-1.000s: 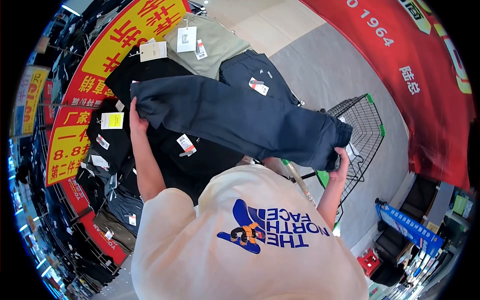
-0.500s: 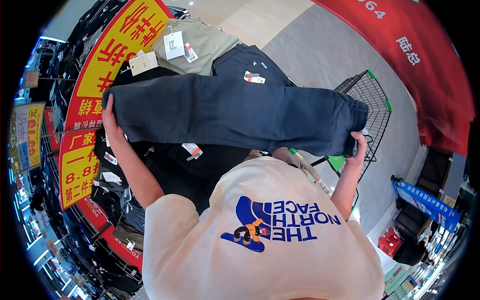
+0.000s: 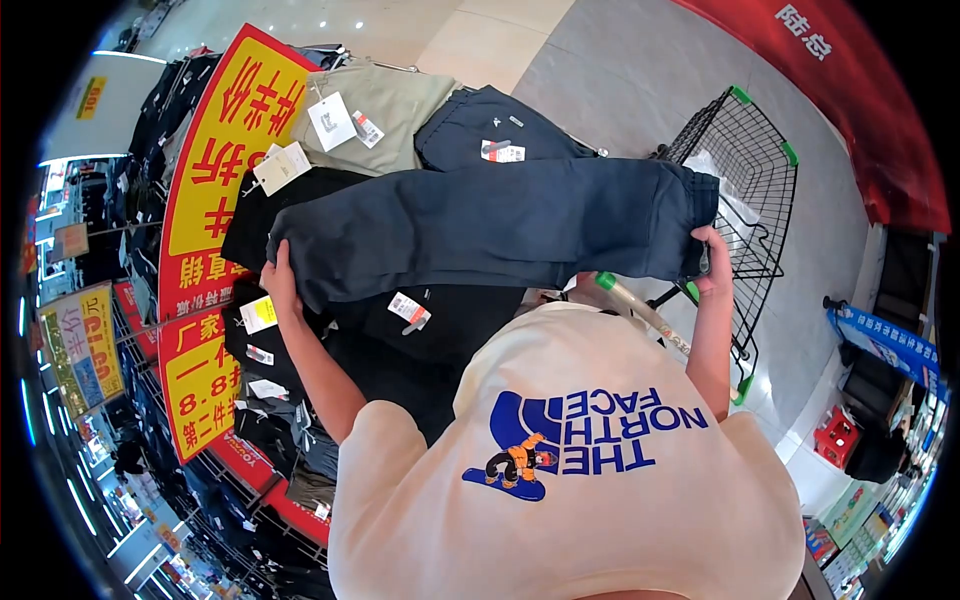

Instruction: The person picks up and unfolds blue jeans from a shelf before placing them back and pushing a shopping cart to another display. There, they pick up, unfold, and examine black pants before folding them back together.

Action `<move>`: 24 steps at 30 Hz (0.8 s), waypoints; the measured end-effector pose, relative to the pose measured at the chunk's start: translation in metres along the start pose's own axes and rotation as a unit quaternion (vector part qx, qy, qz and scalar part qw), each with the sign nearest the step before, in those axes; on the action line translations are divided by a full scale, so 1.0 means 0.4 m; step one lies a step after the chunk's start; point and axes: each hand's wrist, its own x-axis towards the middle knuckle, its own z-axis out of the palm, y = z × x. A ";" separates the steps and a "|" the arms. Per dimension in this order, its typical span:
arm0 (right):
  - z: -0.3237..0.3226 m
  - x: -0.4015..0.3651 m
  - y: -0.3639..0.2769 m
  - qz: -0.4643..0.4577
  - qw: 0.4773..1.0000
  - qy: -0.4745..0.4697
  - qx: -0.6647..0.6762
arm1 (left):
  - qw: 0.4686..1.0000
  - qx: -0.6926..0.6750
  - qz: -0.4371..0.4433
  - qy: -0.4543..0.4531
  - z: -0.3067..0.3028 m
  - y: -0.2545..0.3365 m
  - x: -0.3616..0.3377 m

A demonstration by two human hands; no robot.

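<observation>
A pair of dark navy trousers [image 3: 490,220], folded lengthwise, is stretched sideways in front of me. At the leg end, my left hand [image 3: 283,280] is closed on the cloth. My right hand [image 3: 714,262] grips the elastic waistband [image 3: 705,205] at the other end. Beneath and behind the trousers lie more garments: a grey-green pair [image 3: 385,105] with tags, a navy pair [image 3: 490,125] with a red-and-white label [image 3: 503,151], and black clothing [image 3: 400,350] closer to my body.
A black wire shopping cart [image 3: 750,170] with green corners stands to the right. Red-and-yellow sale signs [image 3: 235,150] border the clothing display on the left, with racks of dark clothes beyond. A red banner [image 3: 850,90] hangs at the upper right.
The leg end in my left hand has moved right and down, so the trousers now slant and sag a little there. The surrounding view has shifted slightly.
</observation>
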 end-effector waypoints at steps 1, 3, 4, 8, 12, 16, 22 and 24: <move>0.017 -0.011 -0.005 -0.002 1.000 -0.002 0.004 | 0.999 -0.050 -0.009 0.004 0.011 0.044 -0.033; 0.005 0.003 0.003 -0.003 1.000 -0.002 0.013 | 0.995 -0.099 -0.016 0.005 0.044 0.111 -0.087; 0.000 0.006 0.007 -0.003 1.000 -0.001 0.019 | 0.990 -0.134 0.017 -0.025 0.064 0.135 -0.112; 0.008 0.002 0.011 -0.001 1.000 0.005 0.021 | 0.987 -0.070 0.138 -0.053 0.244 0.227 -0.301; 0.055 -0.033 0.007 0.006 0.999 -0.030 0.034 | 0.941 0.066 0.300 -0.140 0.551 0.176 -0.463; 0.061 -0.021 0.024 0.008 0.999 -0.036 0.040 | 0.878 0.201 0.309 -0.305 0.806 -0.027 -0.605; 0.101 -0.051 0.010 -0.009 0.998 -0.055 -0.008 | 0.888 0.184 0.298 -0.299 0.817 -0.030 -0.655; 0.144 -0.063 0.009 -0.018 0.998 -0.060 -0.026 | 0.853 0.160 0.370 -0.330 0.803 -0.033 -0.642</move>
